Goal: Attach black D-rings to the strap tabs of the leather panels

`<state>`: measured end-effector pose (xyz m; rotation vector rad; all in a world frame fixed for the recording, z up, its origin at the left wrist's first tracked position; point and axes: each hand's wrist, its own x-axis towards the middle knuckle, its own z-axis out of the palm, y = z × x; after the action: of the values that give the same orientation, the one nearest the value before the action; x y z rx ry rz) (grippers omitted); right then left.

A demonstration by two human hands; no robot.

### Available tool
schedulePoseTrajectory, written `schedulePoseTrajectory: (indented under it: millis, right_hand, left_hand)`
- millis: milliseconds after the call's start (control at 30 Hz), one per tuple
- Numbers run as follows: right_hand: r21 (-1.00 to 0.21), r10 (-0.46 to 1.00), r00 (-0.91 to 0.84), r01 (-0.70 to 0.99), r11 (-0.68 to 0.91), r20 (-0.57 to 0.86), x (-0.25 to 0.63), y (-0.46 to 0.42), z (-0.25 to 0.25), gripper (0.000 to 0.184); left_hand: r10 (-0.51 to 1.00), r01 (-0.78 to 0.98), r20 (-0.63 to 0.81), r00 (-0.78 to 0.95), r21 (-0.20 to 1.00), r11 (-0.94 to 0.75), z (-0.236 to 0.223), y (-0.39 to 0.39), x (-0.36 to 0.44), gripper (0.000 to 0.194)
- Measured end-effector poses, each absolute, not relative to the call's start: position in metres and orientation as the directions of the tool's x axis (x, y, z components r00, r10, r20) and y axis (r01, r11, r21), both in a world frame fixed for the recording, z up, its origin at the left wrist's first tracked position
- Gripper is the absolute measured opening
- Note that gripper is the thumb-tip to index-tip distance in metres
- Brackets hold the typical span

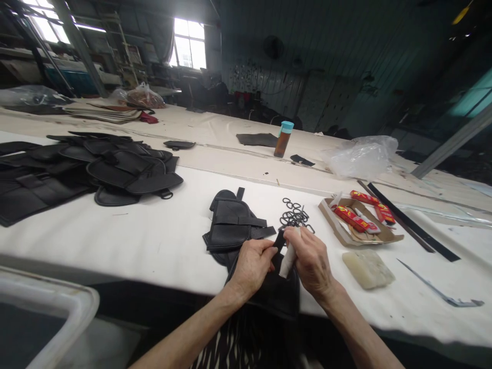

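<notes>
Hands meet at the near edge of the white tabletop (154,241). The left hand (251,266) is closed, thumb and fingers pinching a narrow black strap (279,240) that rises from a black leather piece (279,292) lying half over the tabletop's edge. The right hand (311,259) is curled around a small white tube (287,261), its upper end pressed against the strap, just beside the left thumb.

Just behind the hands lies a short stack of black leather pieces (230,225) with straps across them. To its right, near the right hand, is a loose heap of black metal rings (295,214). Further right sits a shallow cardboard tray (340,230) holding red glue tubes (350,218), and in front of it a pale waxy block (368,268).

A larger pile of black leather parts (88,169) covers the left of the tabletop, well apart from the hands. On the far table stand a brown bottle with a blue cap (283,138) and a crumpled clear plastic bag (359,154).
</notes>
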<state>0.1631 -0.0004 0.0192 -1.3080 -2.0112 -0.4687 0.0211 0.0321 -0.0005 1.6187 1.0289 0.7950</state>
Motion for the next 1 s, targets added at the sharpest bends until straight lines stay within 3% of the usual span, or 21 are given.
schedulePoseTrajectory:
  millis: [200, 367, 533, 733, 800, 867, 933, 1000]
  right_hand:
    - [0.091, 0.583, -0.425, 0.853, 0.513, 0.693, 0.164, -0.001, 0.016, 0.022]
    - [0.036, 0.587, -0.402, 0.844, 0.535, 0.703, 0.158, -0.005, 0.012, 0.022]
    - [-0.157, 0.645, -0.239, 0.855, 0.494, 0.726, 0.152, -0.012, 0.000, 0.022]
    - [-0.421, 0.731, 0.032, 0.834, 0.355, 0.681, 0.147, -0.019, -0.008, 0.010]
    - [-0.557, 0.781, 0.176, 0.793, 0.249, 0.599, 0.146, -0.020, -0.004, 0.004]
    - [-0.742, 0.846, 0.319, 0.658, 0.126, 0.427, 0.146, -0.019, 0.001, 0.008]
    - [-0.873, 0.896, 0.364, 0.485, 0.052, 0.256, 0.145, -0.018, 0.006, 0.011]
    - [-0.912, 0.917, 0.338, 0.405, 0.059, 0.210, 0.145, -0.017, 0.009, 0.011]
  left_hand:
    - [0.905, 0.198, 0.034, 0.425, 0.972, -0.130, -0.003, 0.032, 0.020, 0.026]
    - [0.919, 0.150, 0.024, 0.394, 0.984, -0.091, -0.006, 0.031, 0.021, 0.017]
    - [0.938, 0.049, -0.022, 0.347, 0.999, 0.005, -0.008, 0.030, 0.022, 0.034]
    - [0.935, -0.001, -0.060, 0.350, 0.998, 0.065, -0.004, 0.028, 0.022, 0.021]
    - [0.939, -0.001, -0.058, 0.340, 0.998, 0.062, -0.003, 0.027, 0.022, 0.019]
    - [0.941, 0.002, -0.050, 0.336, 0.999, 0.052, -0.003, 0.026, 0.021, 0.020]
    - [0.939, 0.005, -0.039, 0.341, 0.999, 0.040, -0.003, 0.026, 0.021, 0.020]
    - [0.938, 0.011, -0.038, 0.344, 0.999, 0.036, -0.002, 0.026, 0.021, 0.019]
